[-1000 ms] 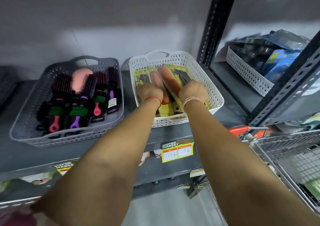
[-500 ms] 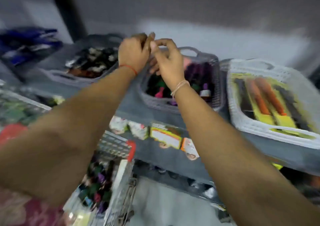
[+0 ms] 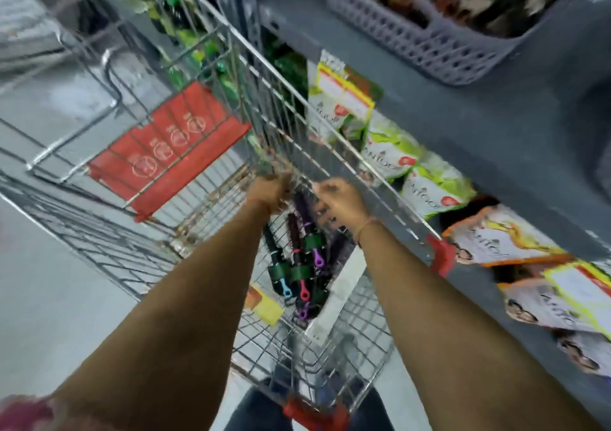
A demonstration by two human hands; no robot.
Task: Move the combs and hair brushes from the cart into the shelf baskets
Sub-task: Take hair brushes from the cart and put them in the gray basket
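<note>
Here we reached both hands into the wire cart. Our left hand and right hand had curled fingers over the hair brushes, though blur kept us from telling whether either gripped one. A grey basket sat at one o'clock.

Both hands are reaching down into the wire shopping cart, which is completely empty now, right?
Not empty. The head view shows both hands, left hand and right hand, down in the wire shopping cart, but a bundle of dark round hair brushes with coloured handles lies inside.
</note>
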